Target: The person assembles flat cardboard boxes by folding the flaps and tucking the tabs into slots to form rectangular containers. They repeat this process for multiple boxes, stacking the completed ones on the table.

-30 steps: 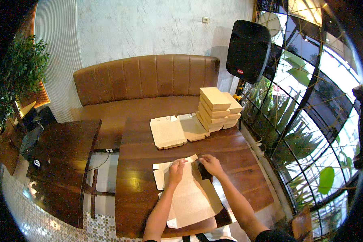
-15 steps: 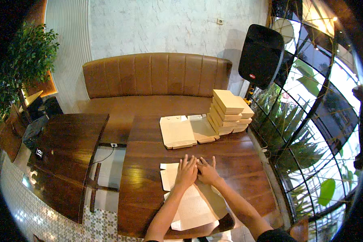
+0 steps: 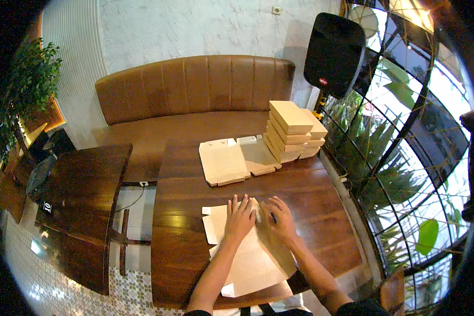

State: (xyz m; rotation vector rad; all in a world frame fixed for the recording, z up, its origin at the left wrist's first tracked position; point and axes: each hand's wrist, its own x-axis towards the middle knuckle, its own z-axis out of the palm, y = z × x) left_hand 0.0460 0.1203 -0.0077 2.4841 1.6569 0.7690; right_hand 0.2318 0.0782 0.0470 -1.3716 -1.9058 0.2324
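An unfolded brown cardboard box blank (image 3: 255, 263) lies in front of me at the near side of the dark wooden table, with slotted flaps along its left edge. My left hand (image 3: 240, 218) rests flat on its far part, fingers stretched out and pointing away. Just to the right, my right hand (image 3: 280, 220) is curled, its thumb and fingers closed at the blank's far right edge, where a flap stands bent up. The fingertips partly hide that flap. Farther off lies another opened box blank (image 3: 224, 162), its lid panel spread to the right.
A stack of folded cardboard boxes (image 3: 289, 124) stands at the table's far right. Beyond the table (image 3: 176, 210) is a brown bench (image 3: 195, 87). A black loudspeaker (image 3: 334, 55) and a gridded window (image 3: 400, 137) are on the right; a second table (image 3: 84, 210) is on the left.
My right hand has gone from spread fingers beside the left hand to a curled grip slightly farther right. The left hand stays flat on the cardboard. The whole view has shifted a little.
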